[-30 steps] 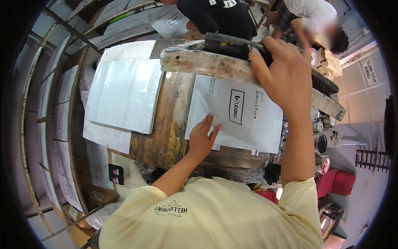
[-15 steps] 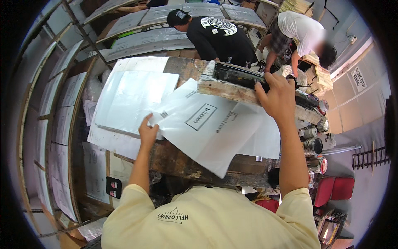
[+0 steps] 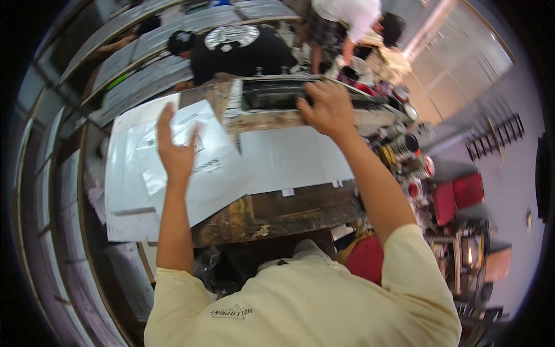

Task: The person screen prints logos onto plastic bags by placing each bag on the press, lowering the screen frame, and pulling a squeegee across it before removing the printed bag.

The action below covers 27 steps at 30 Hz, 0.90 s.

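Observation:
My left hand (image 3: 176, 149) is over the stack at the left, its fingers stretched up and its thumb apart, slightly blurred. Beneath it lies a white plastic bag (image 3: 217, 173) with dark print, slanting off the stack of white bags (image 3: 124, 194) onto the table. My right hand (image 3: 330, 111) is closed on the wooden screen printing frame (image 3: 269, 121), whose middle is dark with ink. Just on my side of the frame, a blank white sheet (image 3: 289, 159) lies flat. What the right fingertips press on inside the frame is partly hidden.
The worn wooden table (image 3: 231, 222) carries the work. Cans (image 3: 425, 166) crowd its right side, near a red chair (image 3: 445, 202). Shelving racks (image 3: 69, 196) of printed sheets stand left. Beyond the table are a person in black (image 3: 237, 55) and a bending person in white (image 3: 347, 17).
The printed bag has moved left off the blank sheet onto the stack, and my left fingers have spread. The raised frame has come down, my right hand still on it. My view has shifted.

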Each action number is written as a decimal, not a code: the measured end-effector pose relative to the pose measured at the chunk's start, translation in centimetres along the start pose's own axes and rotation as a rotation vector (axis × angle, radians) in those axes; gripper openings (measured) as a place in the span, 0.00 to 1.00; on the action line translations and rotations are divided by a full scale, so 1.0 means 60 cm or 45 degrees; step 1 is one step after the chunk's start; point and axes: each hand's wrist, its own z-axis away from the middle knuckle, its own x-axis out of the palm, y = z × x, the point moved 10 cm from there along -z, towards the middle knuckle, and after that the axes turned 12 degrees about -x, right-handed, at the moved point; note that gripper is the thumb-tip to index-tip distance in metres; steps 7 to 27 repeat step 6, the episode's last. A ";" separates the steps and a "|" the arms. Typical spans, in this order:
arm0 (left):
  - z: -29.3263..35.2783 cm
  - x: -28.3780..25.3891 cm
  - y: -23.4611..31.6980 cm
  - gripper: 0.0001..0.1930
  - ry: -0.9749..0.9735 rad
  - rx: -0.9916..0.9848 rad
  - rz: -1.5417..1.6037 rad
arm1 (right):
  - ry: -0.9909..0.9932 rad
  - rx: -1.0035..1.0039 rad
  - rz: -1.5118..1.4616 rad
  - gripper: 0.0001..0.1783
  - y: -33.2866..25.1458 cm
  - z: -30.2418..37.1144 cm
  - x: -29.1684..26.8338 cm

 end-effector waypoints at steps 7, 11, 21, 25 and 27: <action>0.053 0.273 0.262 0.68 -0.764 0.443 -0.831 | 0.255 0.017 -0.087 0.15 -0.012 0.011 -0.007; 0.053 0.273 0.262 0.68 -0.764 0.443 -0.831 | 0.255 0.017 -0.087 0.15 -0.012 0.011 -0.007; 0.053 0.273 0.262 0.68 -0.764 0.443 -0.831 | 0.255 0.017 -0.087 0.15 -0.012 0.011 -0.007; 0.053 0.273 0.262 0.68 -0.764 0.443 -0.831 | 0.255 0.017 -0.087 0.15 -0.012 0.011 -0.007; 0.053 0.273 0.262 0.68 -0.764 0.443 -0.831 | 0.255 0.017 -0.087 0.15 -0.012 0.011 -0.007</action>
